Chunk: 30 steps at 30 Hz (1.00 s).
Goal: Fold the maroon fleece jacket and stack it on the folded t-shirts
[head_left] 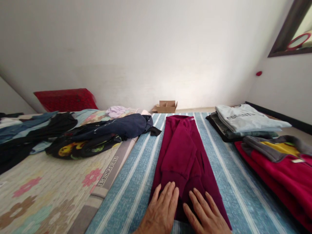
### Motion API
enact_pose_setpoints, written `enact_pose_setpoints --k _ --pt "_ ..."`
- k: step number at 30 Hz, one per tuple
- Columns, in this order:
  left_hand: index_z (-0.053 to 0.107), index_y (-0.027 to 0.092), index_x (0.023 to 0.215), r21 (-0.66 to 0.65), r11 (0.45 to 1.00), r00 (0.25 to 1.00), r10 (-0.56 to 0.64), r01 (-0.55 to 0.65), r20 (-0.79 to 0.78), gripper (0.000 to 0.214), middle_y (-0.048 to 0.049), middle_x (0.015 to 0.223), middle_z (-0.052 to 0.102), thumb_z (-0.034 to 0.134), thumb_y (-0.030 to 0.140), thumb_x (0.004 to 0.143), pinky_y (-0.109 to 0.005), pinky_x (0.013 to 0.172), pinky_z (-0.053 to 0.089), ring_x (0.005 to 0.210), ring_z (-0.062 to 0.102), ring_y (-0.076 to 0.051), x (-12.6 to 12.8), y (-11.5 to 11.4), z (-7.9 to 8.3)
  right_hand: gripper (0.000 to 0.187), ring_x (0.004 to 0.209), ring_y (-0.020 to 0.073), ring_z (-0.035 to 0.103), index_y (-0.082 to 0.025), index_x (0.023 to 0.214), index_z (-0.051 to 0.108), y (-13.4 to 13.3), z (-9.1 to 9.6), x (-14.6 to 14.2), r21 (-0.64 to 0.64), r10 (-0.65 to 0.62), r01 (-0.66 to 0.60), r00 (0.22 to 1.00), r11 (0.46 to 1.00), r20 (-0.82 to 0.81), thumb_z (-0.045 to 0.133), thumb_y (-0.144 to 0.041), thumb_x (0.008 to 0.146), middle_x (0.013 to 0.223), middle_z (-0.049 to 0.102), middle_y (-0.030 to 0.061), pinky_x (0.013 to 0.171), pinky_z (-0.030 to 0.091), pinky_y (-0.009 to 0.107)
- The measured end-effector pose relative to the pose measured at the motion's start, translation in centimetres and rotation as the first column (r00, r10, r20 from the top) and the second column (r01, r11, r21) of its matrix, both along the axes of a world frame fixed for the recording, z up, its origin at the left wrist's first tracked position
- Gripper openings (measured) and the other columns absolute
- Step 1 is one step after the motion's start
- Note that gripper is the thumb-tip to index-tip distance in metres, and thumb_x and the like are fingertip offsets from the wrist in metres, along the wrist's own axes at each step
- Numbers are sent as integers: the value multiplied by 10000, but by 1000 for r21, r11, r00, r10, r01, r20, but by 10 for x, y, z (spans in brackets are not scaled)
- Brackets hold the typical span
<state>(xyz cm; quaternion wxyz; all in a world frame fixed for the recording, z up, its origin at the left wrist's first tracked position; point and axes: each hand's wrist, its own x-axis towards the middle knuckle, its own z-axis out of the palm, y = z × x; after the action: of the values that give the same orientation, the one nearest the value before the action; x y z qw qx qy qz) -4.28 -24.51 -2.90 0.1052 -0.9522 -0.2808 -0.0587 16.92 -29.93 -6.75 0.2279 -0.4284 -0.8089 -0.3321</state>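
Nearest me, my left hand (161,211) and right hand (204,216) lie flat and palm-down on the maroon sweatshirt (181,152), fingers slightly spread and pinching nothing. The sweatshirt lies lengthwise down the middle of the blue striped mat (126,191), folded into a long narrow column with its sleeves laid along the front and their cuffs just beyond my fingertips. I judge this to be the smoothing of a fold, and the near end under my palms looks to call for turning up towards the far end. To the right sit a folded pale grey T-shirt (246,118) and a red and grey garment (275,169). To the left, a navy jacket (109,128) lies on a floral mat (48,191). Far ahead stands a cardboard box (167,106).
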Motion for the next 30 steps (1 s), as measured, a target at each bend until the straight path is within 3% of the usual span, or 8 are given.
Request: enact_pose_setpoints --k 4,9,13,16,24,30 --pt "225 101 1424 35 999 1000 10 -10 -1 649 -150 1414 392 296 4 786 -461 1053 319 1336 287 -263 -1 1 -4 338 1058 264 550 -238 1124 587 4 -7 -5 21 -28 28 1000 999 -5 352 -372 921 1055 662 75 1011 279 494" --pt "152 110 1445 -88 995 999 45 -47 -22 772 -149 1454 325 341 -4 706 -496 1071 278 1364 213 -265 0 -2 -2 383 1122 267 514 -205 1210 542 2 -8 0 -4 -32 32 999 999 -3 371 -372 911 1117 638 96 976 338 456" --pt "81 91 1449 -247 966 996 62 -77 -68 935 -148 1508 179 420 36 580 -525 1095 201 1390 82 -280 3 -8 11 423 1184 294 476 -166 1288 485 -5 -2 6 -133 -31 31 1000 991 2 349 -241 894 1242 568 131 951 368 469" --pt "28 89 1447 -297 952 996 56 -74 -71 1014 -145 1522 109 418 29 512 -526 1102 167 1393 29 -275 4 -9 16 459 1219 274 450 -162 1282 488 -7 5 8 -228 -23 12 999 974 -47 346 -111 849 1256 562 121 963 380 462" --pt "14 90 1443 -276 960 999 37 -40 -17 1003 -154 1518 129 418 16 528 -534 1105 153 1395 40 -266 3 -7 12 444 1144 234 531 -187 1154 583 -4 22 11 -339 -19 -29 991 940 -136 382 -28 792 1184 623 77 920 452 421" --pt "108 85 1437 -266 964 1000 -7 3 -15 889 -174 1494 211 417 41 605 -527 1100 181 1388 101 -284 3 -6 20 466 1285 281 377 -197 1229 541 -15 16 12 -352 -14 -35 991 935 -133 411 -52 805 1292 533 130 967 410 491"
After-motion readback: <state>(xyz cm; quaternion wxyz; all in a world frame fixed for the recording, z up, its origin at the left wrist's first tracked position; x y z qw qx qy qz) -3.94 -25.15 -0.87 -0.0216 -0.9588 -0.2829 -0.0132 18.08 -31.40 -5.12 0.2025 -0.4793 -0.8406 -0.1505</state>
